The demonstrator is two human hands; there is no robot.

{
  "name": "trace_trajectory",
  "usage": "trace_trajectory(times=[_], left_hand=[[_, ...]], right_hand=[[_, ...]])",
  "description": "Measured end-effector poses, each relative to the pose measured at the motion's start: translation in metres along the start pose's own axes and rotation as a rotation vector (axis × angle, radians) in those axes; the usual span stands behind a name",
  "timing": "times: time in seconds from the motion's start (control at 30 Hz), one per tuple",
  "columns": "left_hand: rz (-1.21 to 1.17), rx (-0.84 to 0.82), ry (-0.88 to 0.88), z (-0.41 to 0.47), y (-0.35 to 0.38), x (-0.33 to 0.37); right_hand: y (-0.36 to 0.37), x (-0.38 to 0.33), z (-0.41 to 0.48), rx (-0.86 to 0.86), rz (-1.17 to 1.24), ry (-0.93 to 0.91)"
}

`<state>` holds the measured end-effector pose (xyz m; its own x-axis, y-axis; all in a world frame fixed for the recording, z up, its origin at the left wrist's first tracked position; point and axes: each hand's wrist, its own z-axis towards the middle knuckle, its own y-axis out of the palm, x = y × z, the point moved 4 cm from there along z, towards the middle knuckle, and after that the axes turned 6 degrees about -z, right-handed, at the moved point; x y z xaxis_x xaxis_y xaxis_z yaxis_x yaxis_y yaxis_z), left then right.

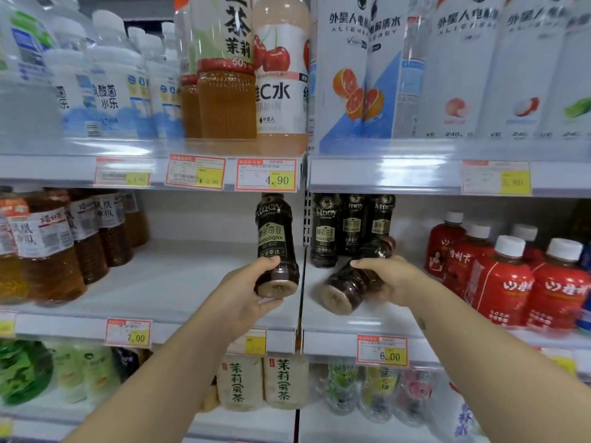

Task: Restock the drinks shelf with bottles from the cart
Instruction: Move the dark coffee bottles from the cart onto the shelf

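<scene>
Head view, setting: a shop drinks aisle, seen close and looking slightly down at the middle shelf [192, 282].
Left hand: the left hand [246, 286] is wrapped round the base of a dark coffee bottle [275, 238]. The bottle is held nearly upright with its label facing out, over the right end of the shelf's bare stretch. This looks ready for setting down.
Right hand: the right hand [391, 278] grips a second coffee bottle [350, 286] from the side. It is tilted with the base towards the camera and the cap towards the back, probably to clear the shelf above.
Matching stock: three standing coffee bottles [326, 233] are just behind the tilted one, so both bottles likely join that row.
Neighbours: red bottles [511, 279] to the right, brown tea bottles [51, 251] far left.
Cart: not in view.
</scene>
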<state>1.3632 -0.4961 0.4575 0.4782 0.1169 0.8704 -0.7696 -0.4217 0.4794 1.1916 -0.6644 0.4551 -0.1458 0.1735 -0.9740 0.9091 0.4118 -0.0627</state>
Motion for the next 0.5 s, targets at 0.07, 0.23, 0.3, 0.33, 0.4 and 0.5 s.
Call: trace_trajectory(times=[0.07, 0.23, 0.3, 0.33, 0.4, 0.5], left_hand=[[-0.010, -0.047, -0.010, 0.002, 0.003, 0.001], [0.013, -0.121, -0.017, 0.005, 0.009, -0.007], [0.031, -0.118, -0.013, 0.006, 0.009, -0.010], [0.031, -0.118, -0.007, 0.006, 0.009, -0.011], [0.030, -0.124, 0.010, 0.007, 0.008, -0.011], [0.047, -0.129, 0.030, 0.007, 0.006, -0.012]], right_hand=[[-0.004, -0.008, 0.007, 0.077, 0.026, -0.104], [-0.007, -0.035, 0.024, 0.391, -0.360, -0.451], [-0.002, -0.036, 0.032, 0.415, -0.438, -0.520], [0.001, -0.036, 0.037, 0.419, -0.446, -0.545], [0.006, -0.037, 0.049, 0.430, -0.432, -0.565], [0.010, -0.041, 0.062, 0.432, -0.477, -0.519]])
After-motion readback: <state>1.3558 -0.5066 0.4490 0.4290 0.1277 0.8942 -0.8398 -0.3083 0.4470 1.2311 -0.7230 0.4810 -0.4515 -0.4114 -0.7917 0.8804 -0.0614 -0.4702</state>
